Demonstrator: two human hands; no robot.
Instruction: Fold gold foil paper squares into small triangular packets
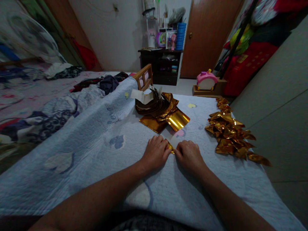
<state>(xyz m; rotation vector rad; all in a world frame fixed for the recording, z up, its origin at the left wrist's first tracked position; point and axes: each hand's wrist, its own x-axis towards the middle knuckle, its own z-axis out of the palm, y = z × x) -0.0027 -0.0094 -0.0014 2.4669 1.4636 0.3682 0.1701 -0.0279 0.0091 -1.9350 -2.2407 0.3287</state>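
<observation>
Your left hand [156,151] and right hand [189,156] pinch a small, shiny gold foil piece [171,148] over pale-blue quilted fabric [96,154].

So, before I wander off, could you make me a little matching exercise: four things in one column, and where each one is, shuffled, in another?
Things
1. Small gold piece
2. Pile of folded gold shapes
3. Curved stack of sheets
4. Pink toy

Places
A. Past the far edge of the pale blue cover
B. On the cover, straight beyond the hands
C. Between the left hand and the right hand
D. Along the cover's right side

Right pairs: 1-C, 2-D, 3-B, 4-A
</observation>
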